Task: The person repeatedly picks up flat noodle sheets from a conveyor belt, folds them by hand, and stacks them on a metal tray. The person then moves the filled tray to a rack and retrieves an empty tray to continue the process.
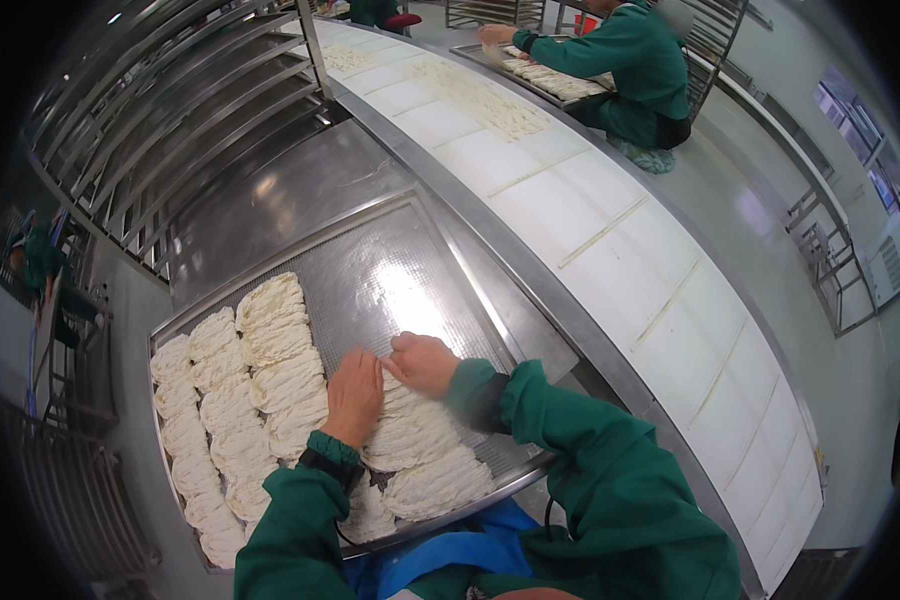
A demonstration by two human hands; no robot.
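A metal tray (pixel 435 247) with a fine mesh-like floor lies before me, its left part covered by rows of pale, stringy bundles (pixel 274 315) that look like noodles. In the shorter row on the right, a noodle bundle (pixel 409 412) lies under my hands. My left hand (pixel 356 394) bends over its far left corner, fingers together and fingertips hidden. Beside it, my right hand (pixel 424 364) is curled, slightly blurred, with thumb and fingers pinched at the bundle's far end. Nearer my body rests another bundle (pixel 439 484).
A white-topped conveyor-like table (pixel 570 202) curves along the right, with pale scraps (pixel 487 97) on it. A metal rack (pixel 195 97) stands at upper left. Across the table, a person in green (pixel 630 75) works over another tray (pixel 555 79). Another person (pixel 41 255) is far left.
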